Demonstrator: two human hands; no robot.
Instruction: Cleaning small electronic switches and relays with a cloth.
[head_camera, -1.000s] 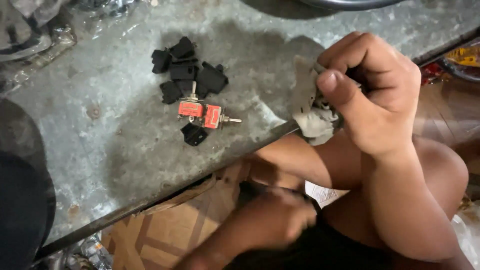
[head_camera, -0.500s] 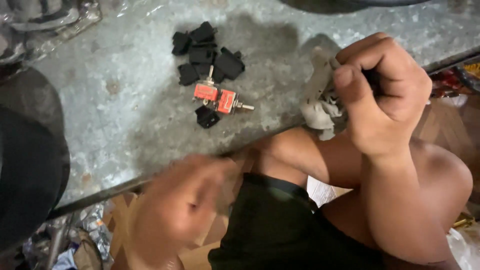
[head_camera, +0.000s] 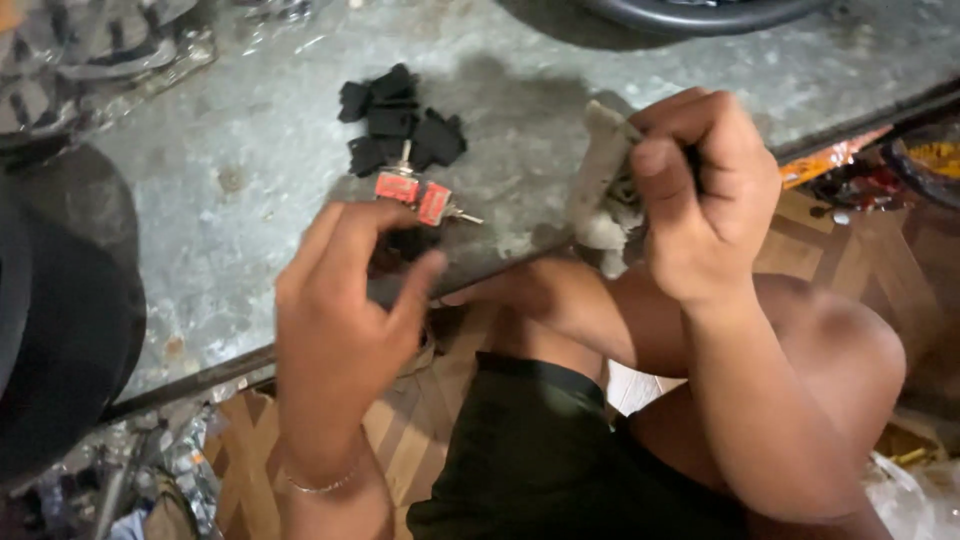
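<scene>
My left hand (head_camera: 340, 300) reaches over the edge of the grey metal table (head_camera: 250, 200), fingers spread, right above a small black part that it mostly hides. Just beyond its fingertips lie two red toggle switches (head_camera: 415, 195) and a cluster of black switch parts (head_camera: 395, 125). My right hand (head_camera: 700, 190) is clenched around a dirty white rag-like piece (head_camera: 600, 185) with a small dark component pinched between thumb and fingers, held at the table's front edge.
A large dark round object (head_camera: 60, 310) fills the left side. Clear plastic packaging (head_camera: 100, 50) lies at the back left. My bare knees and dark shorts (head_camera: 540, 450) sit below the table. Orange wrappers (head_camera: 840, 160) and clutter lie at the right.
My left hand has risen from below the table edge and reached up to the switch parts. My right hand has stayed clenched on the white piece.
</scene>
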